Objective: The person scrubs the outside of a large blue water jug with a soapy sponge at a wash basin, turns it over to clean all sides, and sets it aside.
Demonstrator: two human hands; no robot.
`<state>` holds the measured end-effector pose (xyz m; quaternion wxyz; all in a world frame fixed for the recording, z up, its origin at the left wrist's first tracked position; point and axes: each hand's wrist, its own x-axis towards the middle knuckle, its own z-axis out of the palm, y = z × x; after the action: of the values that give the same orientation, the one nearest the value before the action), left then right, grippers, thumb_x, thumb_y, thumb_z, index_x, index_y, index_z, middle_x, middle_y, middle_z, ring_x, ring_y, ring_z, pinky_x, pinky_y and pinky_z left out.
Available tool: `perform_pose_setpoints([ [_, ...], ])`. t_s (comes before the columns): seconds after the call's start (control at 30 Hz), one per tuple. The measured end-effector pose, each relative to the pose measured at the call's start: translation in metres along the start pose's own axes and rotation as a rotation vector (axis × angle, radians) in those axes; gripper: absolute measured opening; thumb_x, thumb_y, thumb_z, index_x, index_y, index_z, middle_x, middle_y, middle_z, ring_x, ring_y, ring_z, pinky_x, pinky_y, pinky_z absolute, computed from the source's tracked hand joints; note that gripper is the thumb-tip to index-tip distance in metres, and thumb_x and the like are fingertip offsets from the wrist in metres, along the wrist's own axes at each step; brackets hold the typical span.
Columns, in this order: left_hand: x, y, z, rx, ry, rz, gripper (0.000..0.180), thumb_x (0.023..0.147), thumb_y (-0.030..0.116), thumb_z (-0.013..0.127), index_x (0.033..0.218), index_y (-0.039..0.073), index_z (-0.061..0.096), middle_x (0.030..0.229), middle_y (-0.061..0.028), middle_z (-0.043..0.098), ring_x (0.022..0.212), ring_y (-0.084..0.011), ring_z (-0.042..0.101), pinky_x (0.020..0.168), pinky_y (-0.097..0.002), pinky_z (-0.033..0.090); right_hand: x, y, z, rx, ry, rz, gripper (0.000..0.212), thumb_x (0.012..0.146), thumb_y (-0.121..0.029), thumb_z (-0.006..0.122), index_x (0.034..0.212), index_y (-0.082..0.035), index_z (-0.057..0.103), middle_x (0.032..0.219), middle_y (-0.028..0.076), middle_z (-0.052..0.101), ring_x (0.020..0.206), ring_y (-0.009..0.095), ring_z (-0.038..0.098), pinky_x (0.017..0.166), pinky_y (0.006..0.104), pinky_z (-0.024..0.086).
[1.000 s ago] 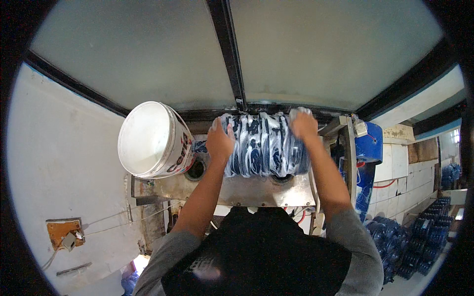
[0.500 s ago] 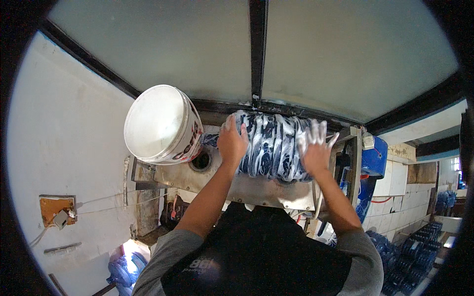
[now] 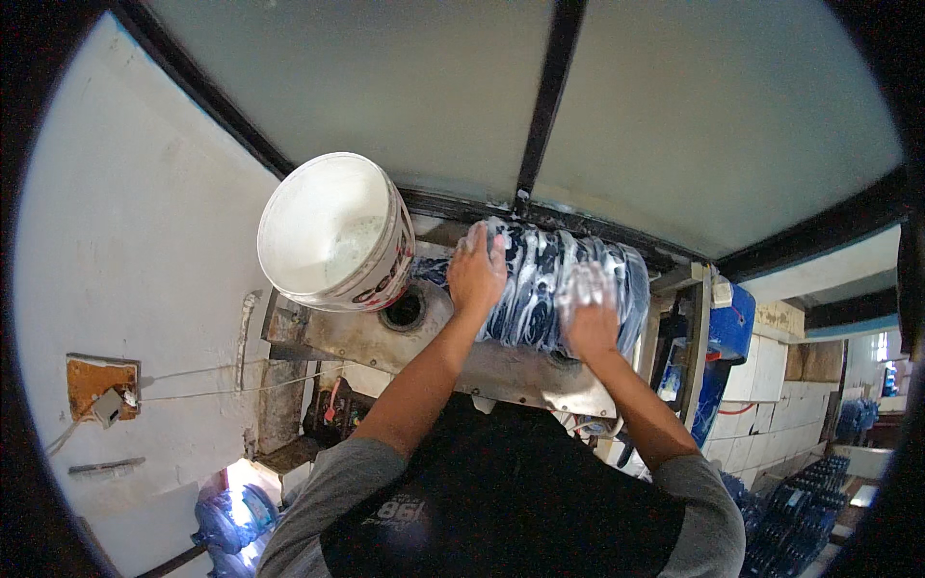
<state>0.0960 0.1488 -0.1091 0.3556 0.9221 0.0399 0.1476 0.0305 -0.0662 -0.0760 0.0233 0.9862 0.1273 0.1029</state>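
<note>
A large ribbed blue water jug [image 3: 535, 289] lies on its side across the metal counter, streaked with white foam. Its narrow neck points left toward the bucket. My left hand [image 3: 476, 272] curves over the shoulder at the neck end, gripping it, with some foam on the fingers. Over the jug's middle, toward its base end, my right hand [image 3: 590, 313] lies flat with foam on its fingers, which are slightly blurred. The palm sides of both hands are hidden.
A white bucket [image 3: 323, 231] stands left of the jug, beside a round hole [image 3: 403, 310] in the metal counter [image 3: 366, 339]. Frosted panes in a black frame [image 3: 549, 96] rise behind. A blue container [image 3: 732, 323] is at right; several jugs [image 3: 800, 515] sit farther down.
My right hand has slid left from the jug's base end to nearer its middle, uncovering the base. My left hand stays at the neck end. The view has shifted and tilted slightly.
</note>
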Motion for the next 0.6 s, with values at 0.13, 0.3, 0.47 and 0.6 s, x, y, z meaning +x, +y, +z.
perform_pose_setpoints([
  [0.13,-0.007,-0.005,0.001,0.004,0.021,0.021,0.055,0.104,0.041,0.045,0.141,0.000,0.051,0.145,-0.0190,0.054,0.128,-0.0422,0.053,0.108,-0.0481,0.043,0.065,0.023,0.004,-0.079,-0.052,0.030,0.052,0.104,-0.039,0.038,0.130,-0.003,0.065,0.137,0.018,0.061,0.138,0.038,0.048,0.117,0.0580,0.029],
  [0.3,-0.001,0.003,-0.002,-0.063,-0.066,0.021,0.058,0.104,0.042,0.045,0.142,-0.001,0.050,0.146,-0.0195,0.053,0.130,-0.0425,0.052,0.109,-0.0487,0.042,0.148,0.008,0.033,0.180,-0.356,0.347,0.049,0.102,-0.035,0.040,0.097,-0.001,0.075,0.105,0.025,0.072,0.102,0.047,0.068,0.097,0.0519,0.050],
  [0.47,0.001,-0.008,0.001,-0.057,-0.039,0.037,0.056,0.103,0.039,0.045,0.142,-0.001,0.050,0.145,-0.0204,0.053,0.128,-0.0437,0.052,0.109,-0.0501,0.041,0.070,-0.060,0.017,0.189,0.023,0.067,0.039,0.095,-0.032,0.054,0.112,0.001,0.068,0.127,0.027,0.063,0.116,0.043,0.061,0.098,0.0517,0.048],
  [0.6,-0.005,-0.008,-0.006,-0.036,0.015,0.053,0.051,0.103,0.034,0.045,0.141,-0.001,0.051,0.143,-0.0219,0.055,0.126,-0.0449,0.054,0.107,-0.0506,0.042,0.053,-0.031,-0.004,0.258,-0.022,-0.044,0.049,0.097,-0.037,0.054,0.128,0.001,0.061,0.136,0.030,0.054,0.127,0.043,0.052,0.103,0.0513,0.044],
])
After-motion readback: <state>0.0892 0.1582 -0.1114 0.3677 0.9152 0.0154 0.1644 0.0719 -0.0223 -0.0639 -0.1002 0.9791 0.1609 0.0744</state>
